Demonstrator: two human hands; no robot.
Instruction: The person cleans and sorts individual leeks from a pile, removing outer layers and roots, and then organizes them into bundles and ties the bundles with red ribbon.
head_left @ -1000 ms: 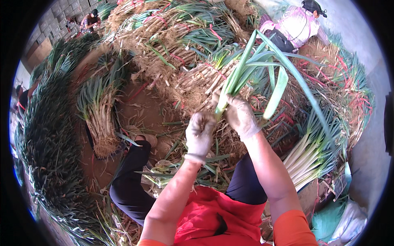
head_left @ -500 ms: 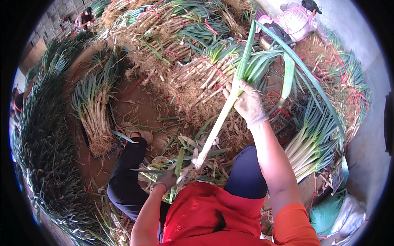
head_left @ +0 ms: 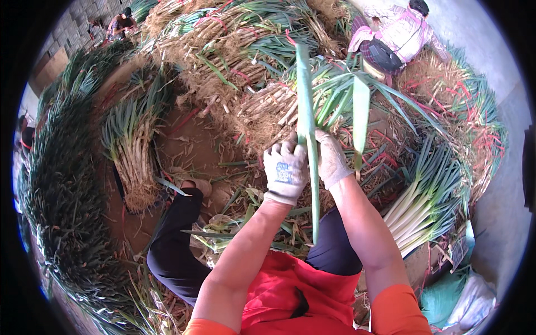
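Note:
My two gloved hands meet in front of my lap around one long green onion [head_left: 336,103]. My right hand [head_left: 330,159] is closed round it where the green leaves fan out. Beside it, my left hand [head_left: 286,172] is closed on a broad green leaf [head_left: 304,92] of the same onion. One long strip of leaf [head_left: 315,206] hangs from between the hands toward my lap. Another wide leaf [head_left: 360,114] droops to the right. The hands and the hanging leaf hide most of the onion's white stem.
Pale-stemmed onions [head_left: 410,218] lie piled at my right. A rooty bunch [head_left: 134,162] lies at left, before a long bank of leaves [head_left: 67,223]. Rooty, red-tied bundles [head_left: 268,109] are heaped ahead. Peelings [head_left: 223,220] litter the floor. A person [head_left: 399,36] crouches by the wall.
My left hand has come up from the peelings near my lap to the onion beside my right hand. The onion's white end no longer shows, and a leaf strip now hangs down.

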